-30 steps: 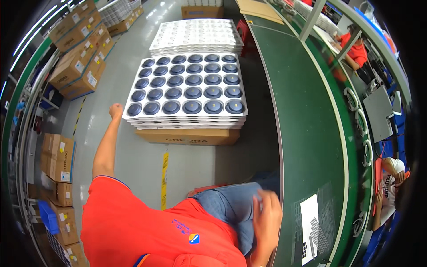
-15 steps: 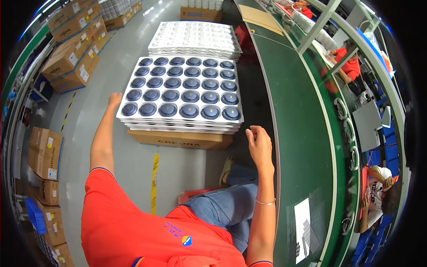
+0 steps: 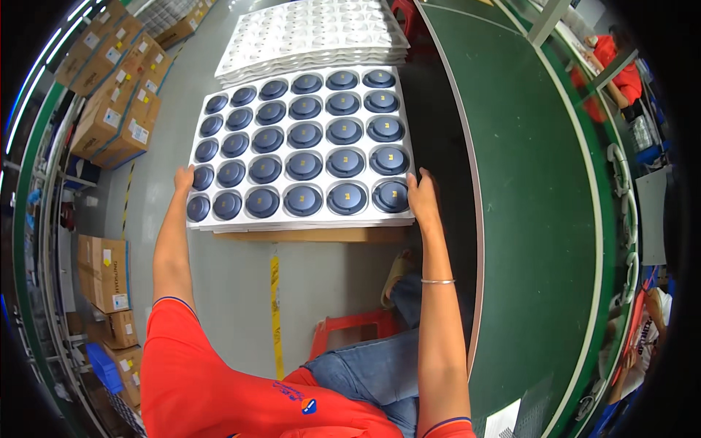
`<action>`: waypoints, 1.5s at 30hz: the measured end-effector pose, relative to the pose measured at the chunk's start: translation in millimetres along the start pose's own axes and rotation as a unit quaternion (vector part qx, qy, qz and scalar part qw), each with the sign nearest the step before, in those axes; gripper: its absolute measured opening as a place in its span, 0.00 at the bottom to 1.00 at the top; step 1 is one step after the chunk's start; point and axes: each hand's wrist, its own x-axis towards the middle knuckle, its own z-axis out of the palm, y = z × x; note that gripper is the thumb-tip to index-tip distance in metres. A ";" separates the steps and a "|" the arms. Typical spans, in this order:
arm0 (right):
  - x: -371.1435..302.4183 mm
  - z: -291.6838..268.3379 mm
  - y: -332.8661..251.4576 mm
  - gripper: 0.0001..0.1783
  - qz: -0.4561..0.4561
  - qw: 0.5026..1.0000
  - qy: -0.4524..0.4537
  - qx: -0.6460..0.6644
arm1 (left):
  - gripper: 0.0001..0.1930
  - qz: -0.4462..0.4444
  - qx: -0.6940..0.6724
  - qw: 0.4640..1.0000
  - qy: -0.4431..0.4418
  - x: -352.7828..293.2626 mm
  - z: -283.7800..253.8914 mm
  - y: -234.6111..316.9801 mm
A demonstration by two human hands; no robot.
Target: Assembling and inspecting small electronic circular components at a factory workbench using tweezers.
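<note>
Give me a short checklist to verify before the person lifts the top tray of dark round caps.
1. Left hand on the left edge of the top tray: ok.
2. Right hand on the tray's right edge: ok.
3. Fingers hooked under the tray: cannot tell.
4. Dark round caps seated in all the pockets: ok.
5. Tray stack squarely on the cardboard box: ok.
6. Green conveyor belt bare beside the tray: ok.

— What can't be seen? Fingertips of the left hand [image 3: 183, 177] and right hand [image 3: 421, 191] are hidden at the white tray [image 3: 307, 150] edges.

— Anything else? Far trays [image 3: 314, 33] are cut off; the person [image 3: 617, 62] far right is partly hidden.
</note>
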 end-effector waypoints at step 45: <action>47.9 9.4 -52.9 0.23 0.063 0.955 -0.136 0.258 | 0.24 0.140 -0.013 0.982 -0.129 72.2 -94.4 97.4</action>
